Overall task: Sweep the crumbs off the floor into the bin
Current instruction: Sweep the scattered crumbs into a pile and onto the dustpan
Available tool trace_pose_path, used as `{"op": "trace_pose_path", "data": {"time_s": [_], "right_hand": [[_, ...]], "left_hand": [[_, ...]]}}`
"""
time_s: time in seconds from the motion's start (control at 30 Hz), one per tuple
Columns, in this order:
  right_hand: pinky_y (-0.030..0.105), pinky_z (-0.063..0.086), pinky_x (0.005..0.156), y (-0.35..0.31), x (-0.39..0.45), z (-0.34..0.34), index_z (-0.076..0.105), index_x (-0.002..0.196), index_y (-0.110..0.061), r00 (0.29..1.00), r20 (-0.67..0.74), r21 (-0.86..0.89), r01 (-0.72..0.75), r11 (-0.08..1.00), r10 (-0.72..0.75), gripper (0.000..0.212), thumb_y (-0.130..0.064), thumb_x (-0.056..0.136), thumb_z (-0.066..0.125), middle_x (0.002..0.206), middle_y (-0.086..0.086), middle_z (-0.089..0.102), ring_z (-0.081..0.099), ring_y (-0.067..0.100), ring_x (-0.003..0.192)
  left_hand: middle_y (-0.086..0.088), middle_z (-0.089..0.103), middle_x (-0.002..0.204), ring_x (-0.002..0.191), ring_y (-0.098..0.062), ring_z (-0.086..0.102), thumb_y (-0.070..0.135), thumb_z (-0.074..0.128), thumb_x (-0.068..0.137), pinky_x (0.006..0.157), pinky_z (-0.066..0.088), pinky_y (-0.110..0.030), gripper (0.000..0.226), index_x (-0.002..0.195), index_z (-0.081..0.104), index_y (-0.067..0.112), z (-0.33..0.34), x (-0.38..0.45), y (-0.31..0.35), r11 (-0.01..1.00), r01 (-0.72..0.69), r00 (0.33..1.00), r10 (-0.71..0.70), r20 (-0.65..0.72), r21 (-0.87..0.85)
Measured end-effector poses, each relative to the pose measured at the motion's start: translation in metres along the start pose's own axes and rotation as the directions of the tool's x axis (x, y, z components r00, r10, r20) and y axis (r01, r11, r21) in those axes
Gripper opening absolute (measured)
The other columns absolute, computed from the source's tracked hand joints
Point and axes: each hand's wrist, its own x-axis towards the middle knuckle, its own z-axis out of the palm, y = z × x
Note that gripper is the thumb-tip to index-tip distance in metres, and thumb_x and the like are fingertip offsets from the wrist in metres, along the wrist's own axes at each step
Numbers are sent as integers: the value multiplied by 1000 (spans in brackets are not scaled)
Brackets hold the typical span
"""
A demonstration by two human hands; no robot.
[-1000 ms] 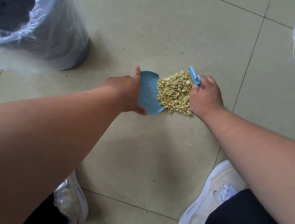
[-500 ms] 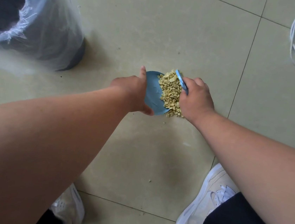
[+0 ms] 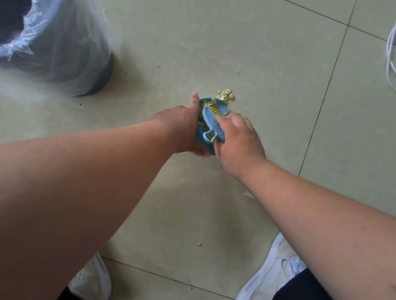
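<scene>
Currently left hand (image 3: 180, 125) grips the blue dustpan (image 3: 204, 143), thumb up along its rim; right hand (image 3: 238, 142) holds the small blue brush (image 3: 211, 124) over the pan, on the loaded crumbs (image 3: 205, 106). Stray crumb cluster (image 3: 226, 95) lies just beyond the pan lip, a few specks nearer the shoes. Risk: tilting the pan toward the lined bin (image 3: 45, 33), well left of the grip, spills the load; strays get missed.

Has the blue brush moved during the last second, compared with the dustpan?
Yes. The blue brush went from the pile's right side leftward over the dustpan, pushing most crumbs in; a few remain beyond it.
</scene>
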Motion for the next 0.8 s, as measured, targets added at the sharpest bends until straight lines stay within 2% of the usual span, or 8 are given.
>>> {"op": "trace_pose_path", "data": {"time_s": [0.07, 0.17, 0.27, 0.33, 0.47, 0.53, 0.67, 0.8], "right_hand": [[43, 40, 106, -3, -1, 0, 55, 142, -15, 999, 23, -11, 46, 999, -46, 55, -20, 89, 65, 132, 11, 56, 49, 33, 122], [47, 41, 106, -1, 2, -7, 56, 141, -8, 992, 32, -39, 125, 991, -123, 51, -10, 90, 59, 131, 16, 58, 51, 38, 118], [47, 43, 105, 8, 12, -21, 58, 137, -2, 985, -40, 17, 171, 985, -170, 48, -2, 89, 55, 127, 20, 60, 53, 36, 113], [43, 45, 101, 17, 23, -32, 59, 135, -3, 987, -109, 56, 128, 990, -122, 43, -2, 92, 52, 120, 18, 61, 51, 29, 108], [40, 44, 93, 45, 44, -53, 63, 123, -2, 984, -179, 12, -15, 1000, 17, 34, -3, 94, 46, 113, 23, 59, 53, 38, 106], [38, 41, 89, 62, 50, -60, 63, 115, -3, 983, -168, -59, -79, 995, 68, 28, -5, 95, 43, 110, 23, 57, 52, 38, 104], [37, 40, 96, 78, 54, -63, 60, 119, -5, 990, -84, -145, -127, 981, 116, 38, -13, 96, 31, 120, 23, 57, 52, 38, 110], [36, 45, 89, 66, 54, -50, 62, 127, -14, 983, -97, -64, -163, 984, 157, 36, -10, 95, 45, 112, 19, 56, 54, 40, 107]], "left_hand": [[-9, 62, 137, 120, -33, 64, 75, 91, 54, 95, 56, -47, 166, 166, -20, 21, 3, 1, -3, 999, -15, 1000, 15, 4, -30], [-11, 61, 137, 122, -34, 63, 73, 94, 50, 94, 53, -42, 168, 166, -17, 23, 5, -3, -8, 995, -21, 1000, 19, -15, -93], [-13, 63, 136, 121, -36, 63, 71, 95, 49, 92, 53, -43, 167, 167, -13, 23, 5, -8, -17, 992, -36, 999, 32, -37, -122], [-14, 63, 136, 120, -36, 64, 72, 95, 49, 89, 52, -43, 165, 167, -10, 25, 3, -11, -24, 993, -32, 998, 26, -54, -113], [-14, 64, 137, 120, -37, 63, 73, 95, 49, 88, 52, -43, 162, 168, -7, 29, 0, -18, -41, 995, -5, 997, -2, -76, -100], [-14, 63, 138, 121, -38, 63, 75, 94, 49, 89, 51, -43, 162, 168, -7, 29, -3, -20, -50, 995, 11, 997, -18, -73, -95], [-15, 62, 140, 124, -39, 60, 78, 91, 47, 94, 52, -46, 162, 168, -6, 31, -11, -23, -68, 997, 29, 997, -34, -64, -72], [-14, 60, 143, 126, -38, 59, 80, 90, 46, 95, 52, -46, 161, 168, -5, 34, -19, -22, -73, 998, 40, 998, -42, -37, -51]]}}
